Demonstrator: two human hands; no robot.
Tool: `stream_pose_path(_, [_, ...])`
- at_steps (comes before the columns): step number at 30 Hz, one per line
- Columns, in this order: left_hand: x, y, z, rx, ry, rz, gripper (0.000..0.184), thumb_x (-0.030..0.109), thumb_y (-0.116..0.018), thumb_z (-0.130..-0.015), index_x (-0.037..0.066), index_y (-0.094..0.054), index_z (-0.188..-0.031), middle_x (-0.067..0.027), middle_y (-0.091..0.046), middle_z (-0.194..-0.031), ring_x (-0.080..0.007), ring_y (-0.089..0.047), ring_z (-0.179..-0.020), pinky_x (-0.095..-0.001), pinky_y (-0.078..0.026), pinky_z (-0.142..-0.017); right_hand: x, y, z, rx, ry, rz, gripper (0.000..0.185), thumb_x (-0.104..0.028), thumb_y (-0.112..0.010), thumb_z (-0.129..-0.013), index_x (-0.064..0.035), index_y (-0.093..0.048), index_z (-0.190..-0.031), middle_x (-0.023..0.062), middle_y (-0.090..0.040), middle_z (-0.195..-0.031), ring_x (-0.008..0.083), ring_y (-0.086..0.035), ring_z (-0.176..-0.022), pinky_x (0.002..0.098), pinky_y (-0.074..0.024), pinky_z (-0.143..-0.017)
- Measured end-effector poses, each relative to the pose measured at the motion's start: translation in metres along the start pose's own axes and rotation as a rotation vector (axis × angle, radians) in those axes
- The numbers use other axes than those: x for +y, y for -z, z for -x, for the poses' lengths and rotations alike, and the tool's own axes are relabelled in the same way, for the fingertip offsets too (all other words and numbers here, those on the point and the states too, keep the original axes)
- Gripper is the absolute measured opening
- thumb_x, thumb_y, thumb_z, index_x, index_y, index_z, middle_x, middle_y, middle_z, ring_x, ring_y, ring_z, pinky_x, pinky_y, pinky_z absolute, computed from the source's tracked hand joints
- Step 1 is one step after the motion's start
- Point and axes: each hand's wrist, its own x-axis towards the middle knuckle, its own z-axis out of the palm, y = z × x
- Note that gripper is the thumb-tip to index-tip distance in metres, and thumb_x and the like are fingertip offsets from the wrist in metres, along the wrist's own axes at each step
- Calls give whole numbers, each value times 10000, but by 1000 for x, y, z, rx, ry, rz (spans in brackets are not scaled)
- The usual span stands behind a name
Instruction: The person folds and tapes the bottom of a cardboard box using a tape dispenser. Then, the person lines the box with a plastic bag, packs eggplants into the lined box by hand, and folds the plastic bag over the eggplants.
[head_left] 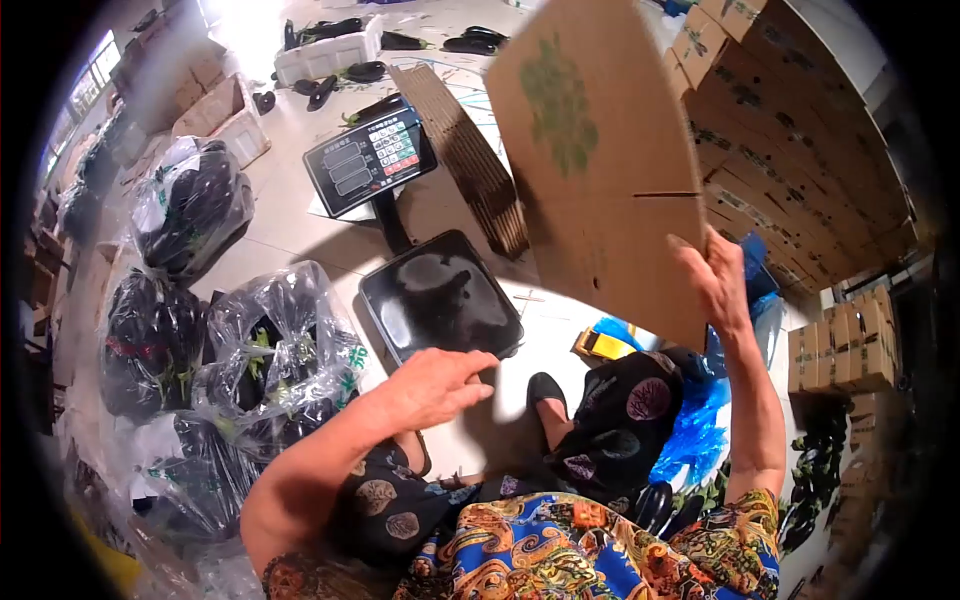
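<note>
My right hand [715,285] grips the lower right edge of a flat brown cardboard piece [600,150], which is held up at a tilt and bears a green printed pattern. Over the front edge of the black scale platform [440,295], my left hand [435,385] is held with its fingers apart and nothing in it. Behind the platform rises the scale's display and keypad [370,160]. A stack of folded cardboard [465,160] lies between the scale and the raised piece.
Clear plastic bags of eggplants [265,350] stand at the left. At the back is a white foam crate [328,50] with eggplants. Stacked cartons [790,150] fill the right side. A yellow tape dispenser [607,345] and blue plastic [690,440] lie near my legs.
</note>
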Motion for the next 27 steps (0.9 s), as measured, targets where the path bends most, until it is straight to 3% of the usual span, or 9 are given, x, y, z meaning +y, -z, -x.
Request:
stream_pose_path(6, [-16,-4,-5,122,-39,24,313,186,-582,-885,51,-586,-1167,-167,-675,-904,-355,-654,-826,-414,-515,-698,-73,38,70,-20,189,57,270,-114,-579,-839,39,-616,-1058,129,-662,-822,162,-629,-734,310,-505,-672])
stream_pose_path(9, [-38,0,-4,193,-261,91,234,95,-541,-908,61,-620,-1125,-90,-696,-900,-195,-670,-763,-320,-515,-660,-75,34,85,-200,378,167,285,-62,-588,-785,8,-615,-1061,158,-637,-802,280,-636,-693,351,-507,-651])
stream_pose_path(12, [-21,42,18,317,-88,-190,235,146,-524,-938,13,-629,-1102,-96,-683,-941,-124,-644,-822,-266,-508,-737,-63,3,82,-358,447,256,204,-77,-607,-774,-12,-597,-967,186,-626,-792,400,-608,-728,437,-494,-641])
stream_pose_path(14, [-31,62,23,606,199,369,341,229,-551,-948,-18,-588,-1180,-112,-669,-1015,-148,-641,-871,-268,-508,-773,-40,-28,77,-427,409,261,166,-133,-610,-783,-4,-562,-876,207,-624,-801,426,-607,-767,483,-477,-657])
stream_pose_path(17, [-26,70,29,1094,165,667,644,397,-560,-942,-22,-378,-1396,-180,-551,-1249,-224,-577,-1076,-351,-476,-892,-26,-60,72,-564,301,347,221,-201,-566,-812,18,-540,-832,235,-601,-803,450,-587,-773,514,-462,-676])
stream_pose_path(20, [-52,65,25,1109,190,733,889,558,-595,-877,42,-199,-1484,-196,-287,-1490,-297,-367,-1329,-437,-401,-992,-17,-87,68,-692,273,350,307,-275,-526,-880,29,-563,-908,258,-598,-877,445,-578,-868,508,-456,-757])
stream_pose_path(22, [-54,70,14,1186,262,659,1014,582,-677,-807,-6,-186,-1471,-231,-395,-1401,-304,-478,-1211,-371,-438,-935,-25,-94,68,-717,308,260,365,-325,-497,-924,29,-574,-972,262,-597,-917,442,-565,-921,501,-448,-805])
stream_pose_path(24, [-69,76,7,1170,298,633,1065,606,-690,-785,42,-132,-1494,-181,-317,-1447,-274,-386,-1262,-479,-414,-906,-31,-102,66,-796,202,110,511,-430,-400,-977,29,-563,-1132,264,-586,-1079,411,-536,-1066,457,-414,-926])
stream_pose_path(27, [-78,82,2,1083,221,609,1126,538,-805,-697,-49,-187,-1433,-203,-452,-1269,-255,-501,-1124,-351,-451,-917,-23,-101,61,-844,77,-53,593,-480,-352,-984,20,-533,-1246,227,-559,-1240,341,-503,-1184,385,-363,-1031])
